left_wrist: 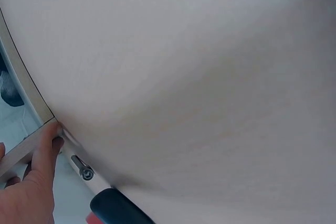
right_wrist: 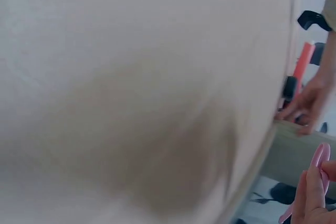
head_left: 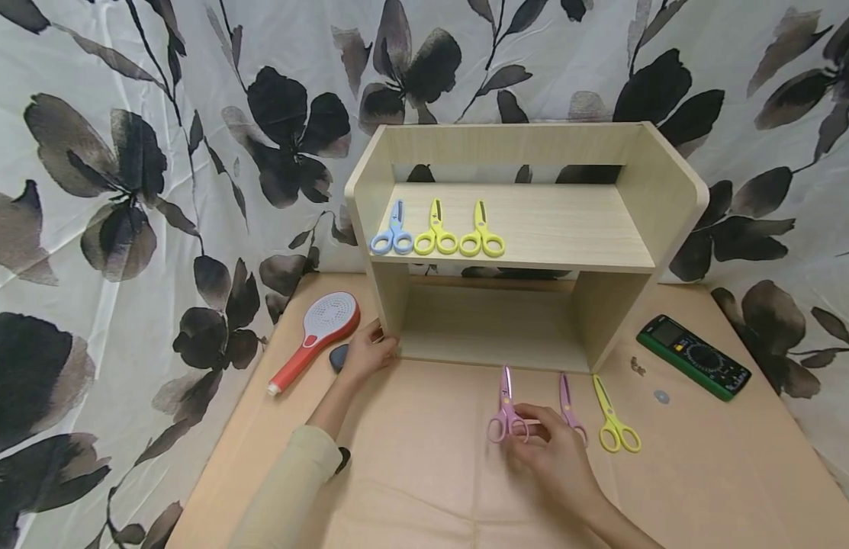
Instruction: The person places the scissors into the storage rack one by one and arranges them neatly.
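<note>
My left hand grips the lower left corner of a pale wooden two-level shelf, fingers and thumb on either side of its panel in the left wrist view. Before the shelf, my right hand pinches a pair of pink scissors by the finger loops, blades pointing toward the shelf. Beside that hand lie a second pair of pink scissors, partly hidden, and yellow scissors. On the upper level, blue scissors and two yellow scissors stand in a row at the left.
Left of the shelf lie a red-handled paddle with a dotted grey face and a dark rounded object. A green-edged multimeter, a small grey disc and a small brown piece lie right. Floral cloth hangs behind.
</note>
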`<state>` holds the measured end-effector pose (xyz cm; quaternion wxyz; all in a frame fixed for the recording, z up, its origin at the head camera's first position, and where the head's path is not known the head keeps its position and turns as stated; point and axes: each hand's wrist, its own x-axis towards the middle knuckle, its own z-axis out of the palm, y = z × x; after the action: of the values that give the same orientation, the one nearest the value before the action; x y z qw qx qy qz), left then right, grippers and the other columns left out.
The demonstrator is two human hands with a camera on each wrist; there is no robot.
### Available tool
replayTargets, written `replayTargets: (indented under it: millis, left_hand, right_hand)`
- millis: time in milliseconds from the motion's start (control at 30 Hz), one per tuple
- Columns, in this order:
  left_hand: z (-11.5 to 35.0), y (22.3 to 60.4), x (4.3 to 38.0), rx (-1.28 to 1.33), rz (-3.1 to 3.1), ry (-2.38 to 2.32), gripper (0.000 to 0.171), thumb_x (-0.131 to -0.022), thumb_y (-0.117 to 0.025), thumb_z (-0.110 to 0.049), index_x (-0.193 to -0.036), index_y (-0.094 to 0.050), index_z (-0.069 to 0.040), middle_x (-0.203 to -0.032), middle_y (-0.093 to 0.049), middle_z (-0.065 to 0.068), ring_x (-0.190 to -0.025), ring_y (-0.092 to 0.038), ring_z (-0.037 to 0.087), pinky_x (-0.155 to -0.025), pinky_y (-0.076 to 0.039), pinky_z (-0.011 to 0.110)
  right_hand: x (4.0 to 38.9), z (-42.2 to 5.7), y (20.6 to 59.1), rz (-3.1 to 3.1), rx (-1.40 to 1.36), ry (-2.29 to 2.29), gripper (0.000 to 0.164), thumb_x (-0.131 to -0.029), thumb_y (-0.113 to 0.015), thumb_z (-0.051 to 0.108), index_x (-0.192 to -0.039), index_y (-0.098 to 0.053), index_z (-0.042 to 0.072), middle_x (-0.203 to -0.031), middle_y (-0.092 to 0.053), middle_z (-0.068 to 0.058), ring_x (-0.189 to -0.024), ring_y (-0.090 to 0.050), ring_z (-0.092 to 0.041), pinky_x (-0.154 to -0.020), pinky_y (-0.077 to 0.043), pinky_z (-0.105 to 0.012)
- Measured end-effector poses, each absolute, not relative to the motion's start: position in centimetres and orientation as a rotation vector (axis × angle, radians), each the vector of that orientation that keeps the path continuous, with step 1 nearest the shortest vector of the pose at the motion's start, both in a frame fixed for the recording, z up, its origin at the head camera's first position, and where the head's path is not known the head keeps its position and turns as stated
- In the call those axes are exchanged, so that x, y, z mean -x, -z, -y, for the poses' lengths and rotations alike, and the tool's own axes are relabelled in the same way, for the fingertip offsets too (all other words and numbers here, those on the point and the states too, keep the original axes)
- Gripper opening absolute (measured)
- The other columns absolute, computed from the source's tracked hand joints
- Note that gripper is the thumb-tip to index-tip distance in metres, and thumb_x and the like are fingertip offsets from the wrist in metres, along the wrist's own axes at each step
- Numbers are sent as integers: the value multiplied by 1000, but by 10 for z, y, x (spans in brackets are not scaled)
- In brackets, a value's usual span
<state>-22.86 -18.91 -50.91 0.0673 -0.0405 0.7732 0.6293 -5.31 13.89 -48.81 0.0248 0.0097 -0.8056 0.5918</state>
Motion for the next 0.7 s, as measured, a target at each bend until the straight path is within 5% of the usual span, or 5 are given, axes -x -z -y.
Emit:
replayTargets:
  millis: [367, 700]
  left_hand:
    - [190, 508, 229, 104, -2337, -1907, 53, -98, -62, -8, -149, -57, -16, -144, -62, 20, -97, -65, 17, -84, -63, 48]
    - [189, 506, 227, 86, -2356, -1888, 51, -98, -61, -9, -149, -57, -11, -145, -60, 24, -106, -65, 19, -89, -63, 51]
  right_hand:
    - [52, -142, 429, 2366, -306, -1738, 44, -81, -80, -10, -123, -69, 0, -113, -68, -13, -92, -71, -4, -75, -64, -24]
    - [63, -148, 368, 2283, -433, -1713, 48, -85, -79, -8, -130, -67, 2, -112, -63, -9, -99, -71, -6, -75, -63, -23]
